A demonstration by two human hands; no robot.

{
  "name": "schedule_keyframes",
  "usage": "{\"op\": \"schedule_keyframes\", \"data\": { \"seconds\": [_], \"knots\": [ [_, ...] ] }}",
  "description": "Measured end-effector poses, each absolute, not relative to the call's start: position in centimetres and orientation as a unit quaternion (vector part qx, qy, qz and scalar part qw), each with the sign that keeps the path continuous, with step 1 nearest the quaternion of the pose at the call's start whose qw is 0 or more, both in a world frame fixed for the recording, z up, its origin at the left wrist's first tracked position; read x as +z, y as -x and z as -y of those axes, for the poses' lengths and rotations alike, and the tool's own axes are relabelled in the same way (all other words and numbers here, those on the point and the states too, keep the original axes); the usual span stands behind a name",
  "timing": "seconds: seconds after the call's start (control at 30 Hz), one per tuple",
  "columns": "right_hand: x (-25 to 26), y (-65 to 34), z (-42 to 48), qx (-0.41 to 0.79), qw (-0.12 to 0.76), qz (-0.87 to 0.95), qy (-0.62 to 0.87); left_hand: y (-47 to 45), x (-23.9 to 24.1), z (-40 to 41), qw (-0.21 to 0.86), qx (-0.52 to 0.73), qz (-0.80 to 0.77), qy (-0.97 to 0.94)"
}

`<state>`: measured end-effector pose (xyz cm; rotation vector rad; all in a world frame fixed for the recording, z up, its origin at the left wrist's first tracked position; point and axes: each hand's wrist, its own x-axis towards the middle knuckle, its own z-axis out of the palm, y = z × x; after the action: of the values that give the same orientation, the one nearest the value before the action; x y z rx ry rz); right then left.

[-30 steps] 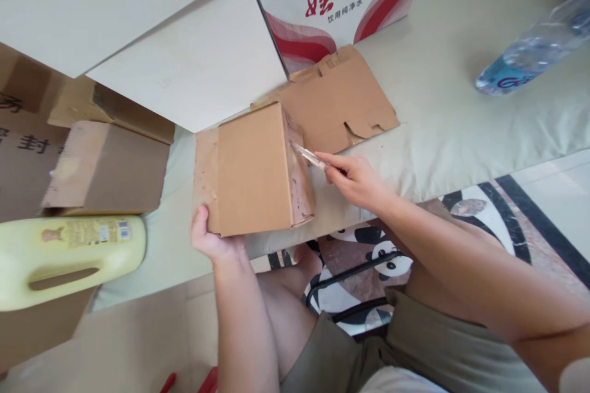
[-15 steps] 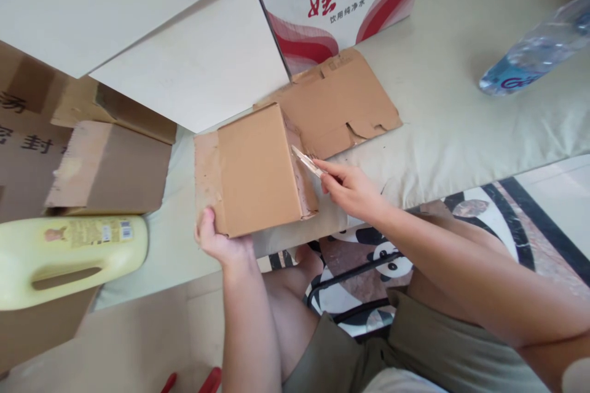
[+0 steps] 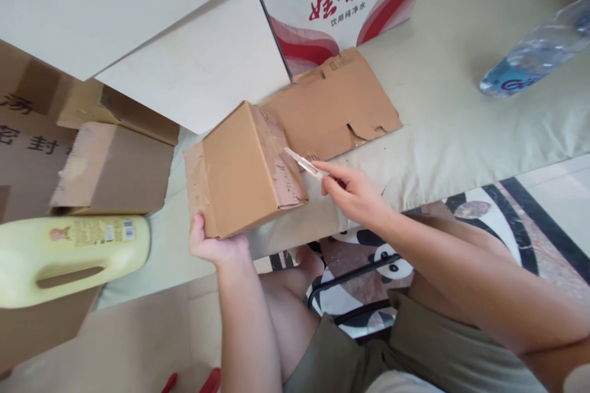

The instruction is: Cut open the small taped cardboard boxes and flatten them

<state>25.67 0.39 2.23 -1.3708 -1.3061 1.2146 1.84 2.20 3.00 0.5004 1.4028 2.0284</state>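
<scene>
A brown cardboard box [image 3: 239, 175] is tilted on the cloth-covered surface, its taped right side turned up into view. My left hand [image 3: 219, 242] grips its near-left corner, thumb on the outer flap and the other fingers hidden beneath. In my right hand [image 3: 353, 190] is a utility knife [image 3: 304, 164], its blade pointing left at the taped side; whether the tip touches the tape I cannot tell. Behind the box lies a flattened cardboard sheet [image 3: 332, 104] with torn notches along its edges.
White cartons [image 3: 198, 61] and a red-and-white water carton [image 3: 336, 6] stand at the back. At left are a yellow jug [image 3: 74, 258] and a brown box [image 3: 124, 166]. A plastic bottle [image 3: 520, 67] lies at right. Red handles [image 3: 212, 381] show on the floor.
My left hand has shifted slightly left and turned the box, so more of its taped right side shows. The knife in my right hand has moved a little left.
</scene>
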Motion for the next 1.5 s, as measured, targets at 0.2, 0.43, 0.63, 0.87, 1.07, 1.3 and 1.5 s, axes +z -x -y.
{"op": "schedule_keyframes", "data": {
  "seconds": [0.2,0.43,0.63,0.87,1.07,1.3,1.5],
  "knots": [
    [1.98,-25.76,-0.74,0.486,0.439,0.514,0.553,-1.70,3.05,-1.99,0.336,0.763,-0.514,-0.201],
    [2.12,-25.96,-0.96,0.483,0.432,0.527,0.550,-1.95,3.09,-1.83,0.349,0.749,-0.520,-0.218],
    [1.89,-26.03,-0.67,0.467,0.431,0.530,0.561,-1.98,3.36,-1.86,0.355,0.753,-0.506,-0.226],
    [1.93,-25.94,-0.38,0.432,0.449,0.546,0.561,-1.84,3.36,-1.88,0.349,0.766,-0.488,-0.232],
    [1.93,-25.78,-0.35,0.431,0.448,0.550,0.557,-1.89,3.28,-1.78,0.353,0.756,-0.497,-0.240],
    [1.79,-25.79,-0.48,0.429,0.419,0.557,0.574,-2.06,3.28,-1.78,0.351,0.753,-0.503,-0.237],
    [1.72,-25.39,-0.42,0.450,0.396,0.563,0.569,-1.82,2.95,-1.80,0.358,0.767,-0.477,-0.234]
  ]
}}
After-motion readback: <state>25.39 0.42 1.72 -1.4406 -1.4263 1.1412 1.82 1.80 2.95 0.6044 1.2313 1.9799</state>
